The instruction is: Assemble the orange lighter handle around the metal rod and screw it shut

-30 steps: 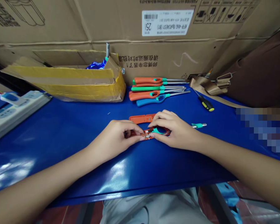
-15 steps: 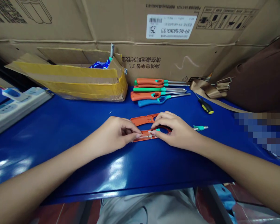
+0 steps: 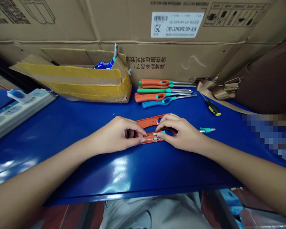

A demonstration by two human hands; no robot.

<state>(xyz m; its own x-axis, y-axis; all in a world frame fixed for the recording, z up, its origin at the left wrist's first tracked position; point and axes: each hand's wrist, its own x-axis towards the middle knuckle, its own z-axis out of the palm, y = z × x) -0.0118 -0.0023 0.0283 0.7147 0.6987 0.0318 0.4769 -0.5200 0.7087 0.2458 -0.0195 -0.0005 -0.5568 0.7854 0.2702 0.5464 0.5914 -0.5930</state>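
An opened orange lighter shell (image 3: 149,140) lies on the blue table (image 3: 85,127) in front of me, its metal nozzle with a teal collar (image 3: 207,129) sticking out to the right. My left hand (image 3: 119,136) pinches the shell's left part. My right hand (image 3: 178,132) rests over its teal trigger area, fingertips meeting the left hand's at small parts inside the shell. A second orange half shell (image 3: 149,121) lies just behind the hands.
A stack of finished long-nozzle lighters (image 3: 162,92) in orange, green and blue lies behind. A yellow-taped cardboard box (image 3: 81,84) sits at back left, a power strip (image 3: 11,109) at far left, a black-and-yellow screwdriver (image 3: 212,108) at right. Big cartons wall the back.
The view shifted slightly. Both hands stayed on the orange shell, fingertips working closer together at its middle.
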